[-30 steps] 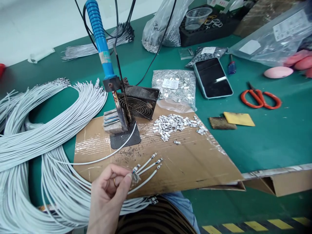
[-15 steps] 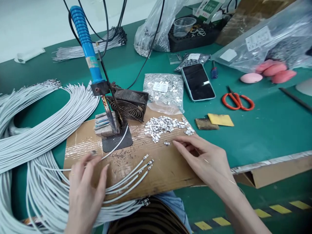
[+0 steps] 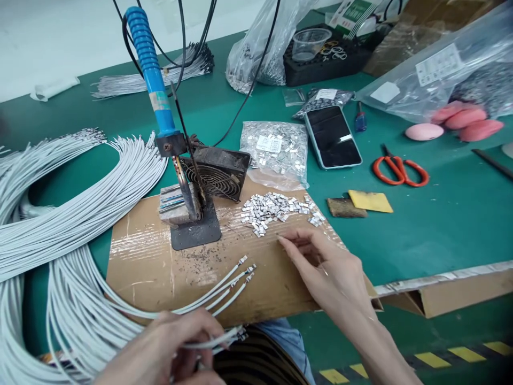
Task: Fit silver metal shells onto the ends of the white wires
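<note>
Two bare hands are placed at the near side of the work. On the right hand (image 3: pixel 331 267), thumb and forefinger are nearly pressed together; whether a part is pinched between them cannot be told. The left hand (image 3: pixel 172 342) is curled and blurred among the near white cables (image 3: pixel 84 305); whether one is gripped cannot be told. Small parts are best taken singly, by the edges, with light fingertip pressure. Cables are best supported close to their tipped ends, so that the ends are not bent. Several ends are laid over the cardboard sheet (image 3: pixel 276 291), just left of the right hand. The small metal pieces (image 3: pixel 266 208) are heaped beyond its fingertips and should not be scattered by the wrist. Farther back, the blue-handled iron (image 3: pixel 150 69) is mounted beside the fan (image 3: pixel 218 174); its metal end should be treated as hot. Scissors (image 3: pixel 401 171) are set aside on the worktop (image 3: pixel 420 235).
</note>
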`<state>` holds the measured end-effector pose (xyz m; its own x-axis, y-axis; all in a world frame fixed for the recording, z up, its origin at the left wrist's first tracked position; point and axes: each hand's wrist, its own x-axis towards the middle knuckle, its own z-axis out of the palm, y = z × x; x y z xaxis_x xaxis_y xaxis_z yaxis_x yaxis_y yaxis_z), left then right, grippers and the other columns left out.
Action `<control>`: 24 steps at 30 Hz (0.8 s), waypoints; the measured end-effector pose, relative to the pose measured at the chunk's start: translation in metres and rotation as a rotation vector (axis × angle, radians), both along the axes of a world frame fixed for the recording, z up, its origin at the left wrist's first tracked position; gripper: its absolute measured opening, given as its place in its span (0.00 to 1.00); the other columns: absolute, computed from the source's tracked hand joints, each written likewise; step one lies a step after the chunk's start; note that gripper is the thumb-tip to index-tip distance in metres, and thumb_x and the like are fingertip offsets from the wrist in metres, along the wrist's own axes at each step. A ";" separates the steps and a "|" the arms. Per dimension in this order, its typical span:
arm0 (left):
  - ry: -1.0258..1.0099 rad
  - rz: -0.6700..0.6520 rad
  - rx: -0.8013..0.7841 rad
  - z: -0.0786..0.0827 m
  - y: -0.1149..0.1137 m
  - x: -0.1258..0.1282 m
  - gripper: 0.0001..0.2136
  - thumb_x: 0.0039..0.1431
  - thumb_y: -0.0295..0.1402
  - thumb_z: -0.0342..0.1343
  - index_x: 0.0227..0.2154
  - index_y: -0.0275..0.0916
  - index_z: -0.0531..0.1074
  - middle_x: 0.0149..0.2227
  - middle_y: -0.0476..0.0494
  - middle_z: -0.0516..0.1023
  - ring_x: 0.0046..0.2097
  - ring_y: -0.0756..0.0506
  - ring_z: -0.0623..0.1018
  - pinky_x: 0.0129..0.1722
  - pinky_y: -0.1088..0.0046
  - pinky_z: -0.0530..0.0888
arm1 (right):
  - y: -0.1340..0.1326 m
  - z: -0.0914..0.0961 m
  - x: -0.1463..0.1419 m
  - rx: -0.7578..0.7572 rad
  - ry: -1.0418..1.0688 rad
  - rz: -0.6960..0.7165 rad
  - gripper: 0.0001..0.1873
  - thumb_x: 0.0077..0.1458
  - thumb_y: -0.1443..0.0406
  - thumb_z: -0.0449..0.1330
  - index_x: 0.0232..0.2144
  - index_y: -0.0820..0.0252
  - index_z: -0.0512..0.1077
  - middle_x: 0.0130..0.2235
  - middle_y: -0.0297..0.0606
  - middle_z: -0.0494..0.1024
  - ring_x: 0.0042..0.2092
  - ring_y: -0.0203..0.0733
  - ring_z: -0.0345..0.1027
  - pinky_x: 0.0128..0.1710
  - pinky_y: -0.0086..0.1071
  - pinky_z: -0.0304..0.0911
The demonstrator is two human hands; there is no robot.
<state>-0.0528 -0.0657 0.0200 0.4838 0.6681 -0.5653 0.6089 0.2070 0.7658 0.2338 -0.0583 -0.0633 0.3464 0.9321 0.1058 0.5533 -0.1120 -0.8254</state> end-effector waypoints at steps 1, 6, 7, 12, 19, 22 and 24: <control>-0.124 0.065 -0.072 -0.003 0.000 0.010 0.06 0.58 0.38 0.67 0.36 0.45 0.82 0.27 0.47 0.80 0.27 0.46 0.73 0.26 0.76 0.65 | -0.003 0.000 -0.003 -0.009 0.034 -0.022 0.07 0.62 0.59 0.63 0.37 0.55 0.76 0.31 0.36 0.81 0.29 0.42 0.74 0.32 0.36 0.70; -0.442 0.450 -0.255 -0.027 0.010 0.033 0.15 0.63 0.47 0.63 0.36 0.38 0.76 0.26 0.54 0.69 0.21 0.57 0.56 0.20 0.80 0.52 | -0.012 0.014 -0.027 -0.014 0.221 -0.010 0.07 0.61 0.59 0.67 0.34 0.55 0.81 0.28 0.34 0.81 0.27 0.39 0.73 0.28 0.29 0.70; -0.459 0.504 -0.250 -0.029 0.012 0.033 0.16 0.62 0.47 0.65 0.37 0.38 0.76 0.27 0.54 0.70 0.20 0.58 0.56 0.19 0.81 0.51 | -0.012 0.018 -0.032 -0.007 0.259 0.014 0.07 0.60 0.60 0.67 0.31 0.55 0.81 0.26 0.33 0.80 0.26 0.38 0.72 0.27 0.28 0.69; -0.480 0.650 -0.248 -0.027 0.014 0.030 0.19 0.59 0.48 0.68 0.34 0.36 0.73 0.27 0.53 0.73 0.17 0.61 0.58 0.18 0.82 0.48 | -0.009 0.030 -0.061 -0.010 0.502 0.171 0.07 0.58 0.64 0.68 0.27 0.54 0.83 0.27 0.33 0.79 0.27 0.36 0.70 0.25 0.25 0.64; -0.470 0.670 -0.256 -0.023 0.012 0.032 0.20 0.57 0.50 0.68 0.29 0.37 0.71 0.17 0.59 0.66 0.15 0.60 0.57 0.17 0.83 0.50 | -0.001 0.038 -0.084 -0.149 0.782 0.356 0.08 0.57 0.65 0.67 0.31 0.55 0.87 0.25 0.34 0.73 0.28 0.36 0.65 0.25 0.27 0.59; -0.475 0.672 -0.283 -0.023 0.011 0.032 0.21 0.56 0.50 0.69 0.28 0.37 0.71 0.16 0.60 0.65 0.15 0.60 0.57 0.16 0.84 0.51 | 0.001 0.038 -0.085 -0.147 0.816 0.370 0.08 0.56 0.66 0.67 0.31 0.55 0.88 0.26 0.34 0.74 0.29 0.36 0.66 0.26 0.27 0.60; -0.479 0.677 -0.306 -0.022 0.011 0.031 0.22 0.54 0.50 0.70 0.27 0.37 0.71 0.16 0.59 0.66 0.14 0.60 0.58 0.15 0.85 0.51 | 0.002 0.037 -0.084 -0.144 0.817 0.385 0.07 0.56 0.66 0.67 0.31 0.54 0.88 0.26 0.35 0.75 0.29 0.36 0.66 0.27 0.27 0.59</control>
<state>-0.0215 -0.0549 -0.0023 0.2698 0.7499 -0.6040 -0.0912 0.6444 0.7592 0.1497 -0.0566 -0.0259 -0.0751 0.9839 -0.1622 -0.1760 -0.1732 -0.9690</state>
